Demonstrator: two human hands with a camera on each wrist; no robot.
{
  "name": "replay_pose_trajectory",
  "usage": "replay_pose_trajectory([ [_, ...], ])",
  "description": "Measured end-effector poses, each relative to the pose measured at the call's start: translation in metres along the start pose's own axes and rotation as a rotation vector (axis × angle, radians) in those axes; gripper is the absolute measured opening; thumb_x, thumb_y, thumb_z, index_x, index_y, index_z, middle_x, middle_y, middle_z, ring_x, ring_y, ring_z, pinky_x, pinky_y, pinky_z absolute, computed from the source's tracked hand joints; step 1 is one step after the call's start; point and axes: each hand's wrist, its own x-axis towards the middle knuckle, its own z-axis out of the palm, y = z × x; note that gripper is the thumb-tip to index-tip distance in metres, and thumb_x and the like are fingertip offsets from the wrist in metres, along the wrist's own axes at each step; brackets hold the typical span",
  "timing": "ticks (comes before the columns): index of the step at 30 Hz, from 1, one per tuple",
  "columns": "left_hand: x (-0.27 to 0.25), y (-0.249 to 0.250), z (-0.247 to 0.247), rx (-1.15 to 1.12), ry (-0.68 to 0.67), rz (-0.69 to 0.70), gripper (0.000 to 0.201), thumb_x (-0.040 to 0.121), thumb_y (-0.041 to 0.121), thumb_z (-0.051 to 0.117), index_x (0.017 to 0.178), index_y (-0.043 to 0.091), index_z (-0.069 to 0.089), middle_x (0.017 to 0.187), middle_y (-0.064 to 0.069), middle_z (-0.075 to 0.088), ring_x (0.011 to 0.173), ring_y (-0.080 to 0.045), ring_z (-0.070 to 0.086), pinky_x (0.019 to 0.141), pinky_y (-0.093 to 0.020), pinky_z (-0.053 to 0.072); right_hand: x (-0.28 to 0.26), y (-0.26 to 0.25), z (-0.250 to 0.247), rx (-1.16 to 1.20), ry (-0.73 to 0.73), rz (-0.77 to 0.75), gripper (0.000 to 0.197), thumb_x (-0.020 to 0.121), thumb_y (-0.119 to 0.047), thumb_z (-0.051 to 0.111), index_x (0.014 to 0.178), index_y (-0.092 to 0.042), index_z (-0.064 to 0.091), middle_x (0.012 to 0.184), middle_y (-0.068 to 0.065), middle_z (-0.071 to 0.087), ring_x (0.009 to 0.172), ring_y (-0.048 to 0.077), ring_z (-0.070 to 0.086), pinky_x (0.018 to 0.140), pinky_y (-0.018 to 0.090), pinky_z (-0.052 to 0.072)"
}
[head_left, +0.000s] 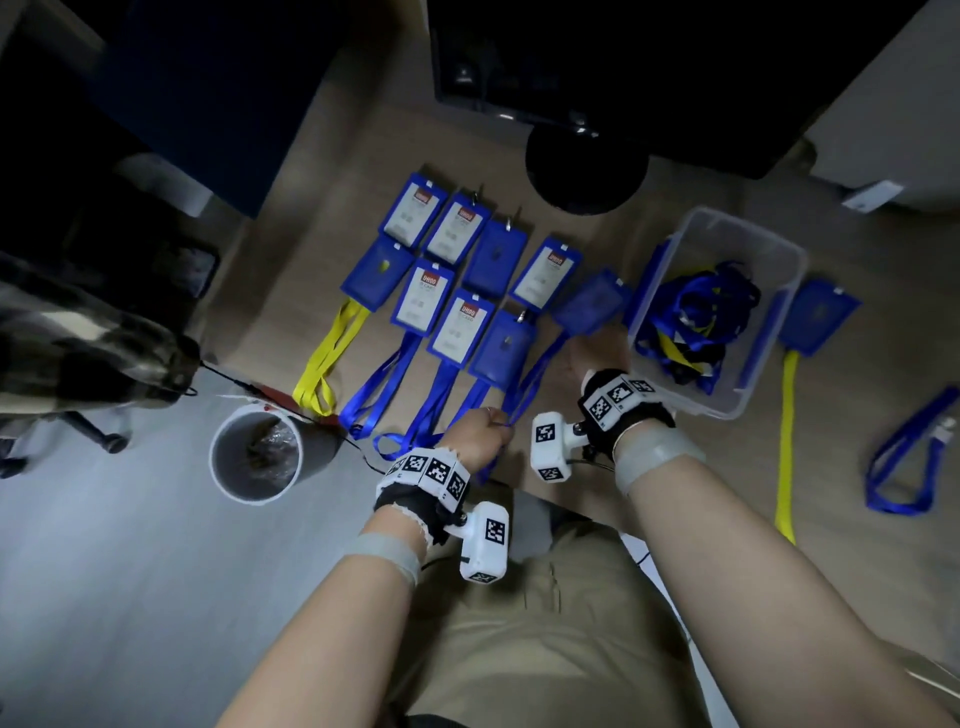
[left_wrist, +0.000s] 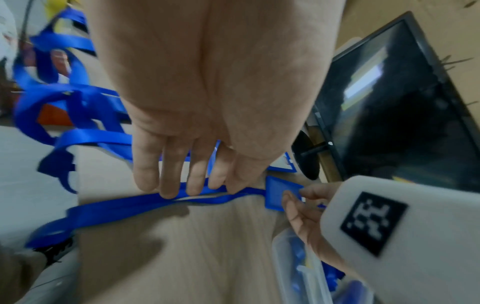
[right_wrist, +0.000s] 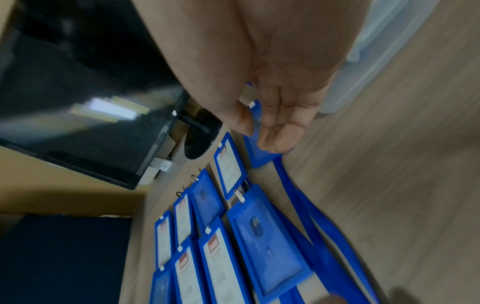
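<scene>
Several blue badge holders (head_left: 457, 270) with lanyards lie in rows on the wooden table (head_left: 857, 322). My right hand (head_left: 597, 353) pinches the near end of one more blue badge holder (head_left: 589, 301), seen in the right wrist view as the holder (right_wrist: 262, 158) between thumb and fingers (right_wrist: 275, 142). My left hand (head_left: 483, 431) grips that holder's blue lanyard (head_left: 535, 374) near the table's front edge; the left wrist view shows the curled fingers (left_wrist: 168, 185) round the strap (left_wrist: 124, 207) that runs to the holder (left_wrist: 279, 195).
A clear plastic bin (head_left: 737, 244) of tangled lanyards stands right of my hands. Past it lie a badge holder on a yellow lanyard (head_left: 818, 317) and a loose blue lanyard (head_left: 909, 457). A monitor with a round base (head_left: 587, 171) stands behind; a grey waste bin (head_left: 254, 457) is on the floor.
</scene>
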Motion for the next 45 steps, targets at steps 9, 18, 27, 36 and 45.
replay_pose_trajectory([
  [9, 0.003, 0.084, 0.056, -0.03, 0.038, 0.232, 0.034, 0.091, 0.011, 0.049, 0.122, 0.009, 0.061, 0.12, -0.014, 0.066, 0.11, -0.031, 0.063, 0.098, -0.044, 0.05, -0.026, 0.029, -0.129, 0.161, 0.174, -0.102, 0.021, 0.087, -0.031, 0.055, 0.085, -0.019, 0.072, 0.087, 0.008, 0.071, 0.081, 0.03, 0.064, 0.064, 0.033, 0.045],
  [18, 0.008, 0.158, 0.152, -0.162, 0.055, 0.214, 0.028, 0.083, 0.009, 0.06, 0.11, 0.003, 0.06, 0.099, -0.019, 0.068, 0.077, -0.029, 0.066, 0.067, -0.03, 0.057, 0.047, 0.133, -0.233, 0.07, 0.194, 0.024, 0.036, 0.093, -0.03, 0.046, 0.122, -0.035, 0.065, 0.12, 0.009, 0.066, 0.111, 0.032, 0.059, 0.091, 0.03, 0.047],
  [27, 0.017, 0.187, 0.201, -0.092, 0.179, 0.125, 0.026, 0.091, 0.011, 0.05, 0.117, 0.011, 0.057, 0.098, -0.007, 0.071, 0.075, -0.018, 0.065, 0.059, -0.022, 0.044, 0.13, 0.152, -0.242, -0.041, -0.125, -0.052, 0.048, 0.09, -0.029, 0.057, 0.138, -0.026, 0.051, 0.135, 0.012, 0.054, 0.125, 0.032, 0.051, 0.1, 0.036, 0.041],
  [36, 0.024, 0.207, 0.203, -0.039, 0.29, 0.152, 0.032, 0.091, 0.019, 0.052, 0.121, 0.01, 0.061, 0.099, -0.009, 0.073, 0.083, -0.02, 0.07, 0.07, -0.03, 0.052, 0.124, 0.143, -0.263, 0.372, 0.083, -0.05, 0.017, 0.085, -0.008, 0.063, 0.099, -0.008, 0.071, 0.092, 0.005, 0.065, 0.085, 0.023, 0.064, 0.064, 0.015, 0.044],
  [45, 0.022, 0.273, 0.231, -0.185, 0.138, 0.429, 0.059, 0.091, 0.042, 0.062, 0.139, 0.013, 0.042, 0.122, -0.006, 0.064, 0.102, -0.023, 0.068, 0.082, -0.037, 0.054, 0.05, 0.16, -0.318, 0.676, -0.081, -0.182, 0.033, 0.079, 0.018, 0.061, 0.095, -0.011, 0.059, 0.099, 0.016, 0.064, 0.076, 0.02, 0.063, 0.068, 0.027, 0.056],
])
